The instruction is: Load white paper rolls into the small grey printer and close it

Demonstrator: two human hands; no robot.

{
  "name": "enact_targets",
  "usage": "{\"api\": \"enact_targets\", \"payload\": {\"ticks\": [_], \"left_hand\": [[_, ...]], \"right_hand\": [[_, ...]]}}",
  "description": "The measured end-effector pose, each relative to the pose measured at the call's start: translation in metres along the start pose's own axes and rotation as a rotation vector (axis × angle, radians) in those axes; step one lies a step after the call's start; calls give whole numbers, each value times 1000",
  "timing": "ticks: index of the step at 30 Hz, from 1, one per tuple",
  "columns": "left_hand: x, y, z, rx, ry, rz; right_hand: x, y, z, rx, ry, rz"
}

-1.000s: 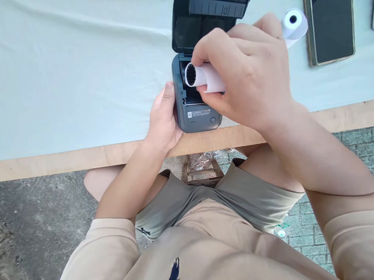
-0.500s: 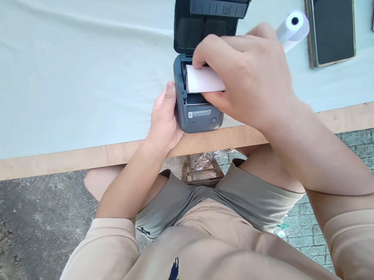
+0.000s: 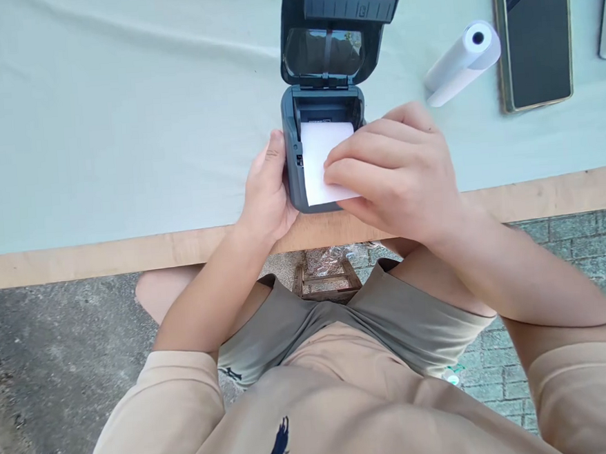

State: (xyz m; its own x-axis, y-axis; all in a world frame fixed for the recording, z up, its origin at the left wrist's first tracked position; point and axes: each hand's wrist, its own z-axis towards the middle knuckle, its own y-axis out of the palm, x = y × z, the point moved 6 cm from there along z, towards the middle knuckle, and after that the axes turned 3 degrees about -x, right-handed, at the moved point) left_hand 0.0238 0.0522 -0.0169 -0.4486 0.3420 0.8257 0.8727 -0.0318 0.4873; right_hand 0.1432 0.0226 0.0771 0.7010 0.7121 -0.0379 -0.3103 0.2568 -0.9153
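Right, so the small grey printer (image 3: 294, 179) is at the near side of the desk (image 3: 120, 129), its black lid (image 3: 339, 48) flipped up and back at its far end. Both hands are at it. The left hand (image 3: 266, 184) is wrapped around the printer's left side, thumb along the casing, gripping it. From the printer's open compartment, white paper (image 3: 321, 156) runs toward the person and over its front. The right hand (image 3: 402, 165), at the printer's right, has its fingertips on that sheet; whether the thumb pinches from beneath, I can't tell. Right of the printer, 1 white roll (image 3: 460, 64) lies slantwise on pale cloth, well apart from it. Farther right of the printer, just past the roll, sits 1 dark-screened phone (image 3: 539, 37).
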Motion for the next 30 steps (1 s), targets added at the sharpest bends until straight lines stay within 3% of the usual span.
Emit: {"api": "enact_targets", "payload": {"ticks": [11,17,23,27,30], "left_hand": [[-1,3,1,-84,-31,-151],[5,9,-5,-277,-6,-182],[0,0,-2,-211,39,-24],[-6,-3,3,-203,6,-36],[-6,-3,5,-218,5,-26]], "right_hand": [[-5,0,-11,127,-59,33],[-1,3,-12,107,-19,43],[4,8,-13,107,-35,117],[27,-12,-12,318,-36,285],[64,-22,-6,436,226,409]]}}
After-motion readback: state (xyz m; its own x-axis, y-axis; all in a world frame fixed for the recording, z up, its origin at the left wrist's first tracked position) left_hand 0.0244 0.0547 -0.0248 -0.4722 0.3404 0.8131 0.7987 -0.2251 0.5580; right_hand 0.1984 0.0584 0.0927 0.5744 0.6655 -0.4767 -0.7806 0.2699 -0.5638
